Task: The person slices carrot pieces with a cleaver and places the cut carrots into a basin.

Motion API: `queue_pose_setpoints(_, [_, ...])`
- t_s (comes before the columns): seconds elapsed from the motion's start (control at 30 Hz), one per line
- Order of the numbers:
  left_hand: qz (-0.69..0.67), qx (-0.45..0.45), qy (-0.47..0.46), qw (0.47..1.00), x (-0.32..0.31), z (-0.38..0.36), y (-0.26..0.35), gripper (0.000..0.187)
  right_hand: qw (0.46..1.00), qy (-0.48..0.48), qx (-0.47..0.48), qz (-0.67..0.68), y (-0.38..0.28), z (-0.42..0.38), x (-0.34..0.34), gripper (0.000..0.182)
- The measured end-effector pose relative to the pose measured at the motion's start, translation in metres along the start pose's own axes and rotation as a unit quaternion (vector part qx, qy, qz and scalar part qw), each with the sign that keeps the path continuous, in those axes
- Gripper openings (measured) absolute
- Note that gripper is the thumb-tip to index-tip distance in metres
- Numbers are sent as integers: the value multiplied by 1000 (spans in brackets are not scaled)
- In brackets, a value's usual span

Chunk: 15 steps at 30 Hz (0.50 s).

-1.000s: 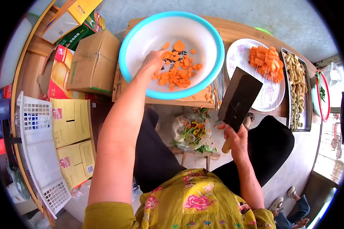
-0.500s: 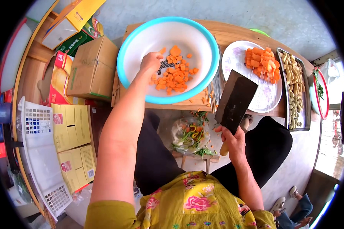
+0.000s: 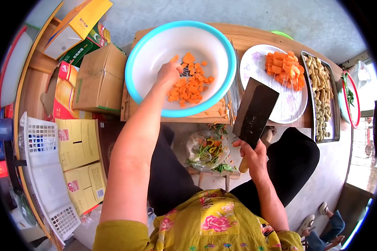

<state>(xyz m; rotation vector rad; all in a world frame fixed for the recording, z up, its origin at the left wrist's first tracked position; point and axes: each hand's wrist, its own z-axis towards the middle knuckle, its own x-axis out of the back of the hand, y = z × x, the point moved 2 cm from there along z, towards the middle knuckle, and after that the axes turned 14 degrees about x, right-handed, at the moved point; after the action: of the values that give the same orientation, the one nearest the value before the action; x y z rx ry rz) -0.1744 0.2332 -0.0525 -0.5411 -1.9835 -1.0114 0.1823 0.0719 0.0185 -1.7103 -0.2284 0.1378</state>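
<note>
My left hand is inside a white bowl with a turquoise rim, over the cut carrot pieces. Its fingers are curled downward, and whatever is between them is hidden. One larger carrot chunk lies just beyond the fingertips. My right hand grips the wooden handle of a cleaver. The dark, wide blade points up and away from me, in front of a white plate. On that plate, carrot pieces on thin skewers are piled up.
A metal tray of skewered pale food stands at the table's right end. Thin skewers lie between bowl and plate. Below the table is a plastic bag of vegetable scraps. Cardboard boxes stand left. Another person's feet show lower right.
My left hand has shifted slightly right and lower within the bowl, its fingers now more curled among the carrot pieces. The cleaver stays in my right hand, nearly unmoved.
</note>
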Motion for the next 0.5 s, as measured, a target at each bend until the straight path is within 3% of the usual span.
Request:
queue_pose_setpoints(0.1, [21,-59,49,997,-6,1,5,35,1000,1,-4,-2,-1,0,0,13])
queue_pose_setpoints(0.23, [33,-150,31,988,-29,-12,17,46,1000,-19,-1,-15,0,0,0,12])
queue_pose_setpoints(0.3, [67,-207,-78,973,-38,-28,31,49,1000,-16,3,-9,-1,0,-1,12])
queue_pose_setpoints(0.43, [153,-234,-78,957,-32,-54,46,43,1000,-11,20,7,2,-1,1,11])
queue_pose_setpoints(0.5, [195,-213,-79,954,-31,-50,40,28,1000,2,17,21,1,-1,2,10])
